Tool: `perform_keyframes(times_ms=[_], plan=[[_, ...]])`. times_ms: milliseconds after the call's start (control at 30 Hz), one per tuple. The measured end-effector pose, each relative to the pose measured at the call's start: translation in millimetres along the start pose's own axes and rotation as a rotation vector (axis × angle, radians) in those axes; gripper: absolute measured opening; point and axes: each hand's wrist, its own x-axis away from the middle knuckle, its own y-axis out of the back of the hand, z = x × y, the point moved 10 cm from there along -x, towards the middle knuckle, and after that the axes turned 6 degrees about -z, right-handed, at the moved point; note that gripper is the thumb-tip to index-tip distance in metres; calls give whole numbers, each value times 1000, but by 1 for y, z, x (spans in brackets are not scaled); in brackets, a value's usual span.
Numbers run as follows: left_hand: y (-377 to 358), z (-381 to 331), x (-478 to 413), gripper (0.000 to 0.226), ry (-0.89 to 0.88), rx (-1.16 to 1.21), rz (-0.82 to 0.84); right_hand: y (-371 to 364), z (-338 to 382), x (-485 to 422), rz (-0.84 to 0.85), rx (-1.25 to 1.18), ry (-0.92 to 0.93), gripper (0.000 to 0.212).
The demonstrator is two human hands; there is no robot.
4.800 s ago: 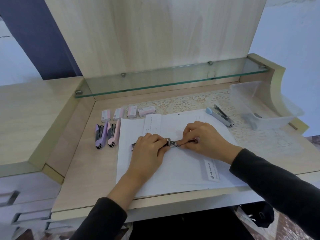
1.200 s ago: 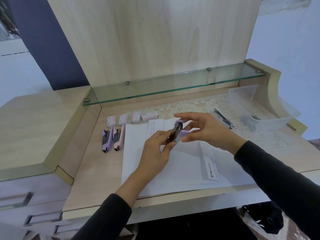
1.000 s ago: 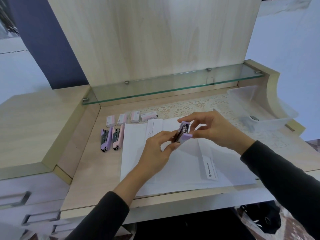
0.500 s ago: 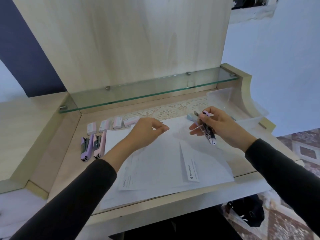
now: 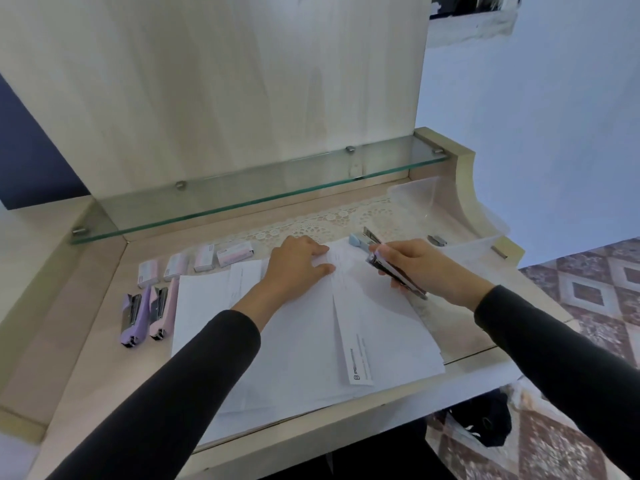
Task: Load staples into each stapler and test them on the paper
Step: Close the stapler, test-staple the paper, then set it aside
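Note:
My right hand (image 5: 419, 268) grips a small stapler (image 5: 394, 276) over the right edge of the white paper sheets (image 5: 298, 341), its nose pointing toward the paper's far corner. My left hand (image 5: 298, 268) lies on the paper near that far corner, fingers on the sheet and holding nothing. A purple stapler (image 5: 131, 317) and a pink stapler (image 5: 161, 315) lie side by side at the left of the paper. A light blue stapler (image 5: 362, 240), hinged open, lies just behind my right hand. Several small staple boxes (image 5: 197, 263) stand in a row behind the paper.
A clear plastic bin (image 5: 450, 220) with a small metal item inside stands at the back right on a lace mat (image 5: 311, 226). A glass shelf (image 5: 242, 192) overhangs the back of the desk. A folded printed strip (image 5: 353, 341) lies on the paper.
The stapler passed from both hands into my right hand and came down beside the paper's right edge. My left hand let go and dropped flat onto the paper. The camera turned right.

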Motion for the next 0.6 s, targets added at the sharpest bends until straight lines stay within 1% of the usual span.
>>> perform_keyframes(times_ms=[100, 200, 300, 400, 467, 533, 600], plan=[[3, 0, -4, 38, 14, 28, -59, 1, -2, -3, -8, 20, 26, 35], [15, -4, -3, 20, 20, 188, -158, 1, -2, -5, -9, 50, 49, 25], [37, -7, -2, 10, -5, 341, -287, -2, 2, -4, 17, 46, 61, 23], [67, -19, 1, 9, -120, 360, -422, -3, 10, -7, 6, 47, 98, 26], [85, -32, 4, 9, -222, 363, -491, -1, 17, -12, -52, 45, 132, 27], [99, -40, 7, 15, -302, 349, -544, 3, 22, -17, -116, 50, 157, 29], [108, -40, 8, 24, -332, 343, -584, 2, 26, -18, -126, 55, 164, 29]])
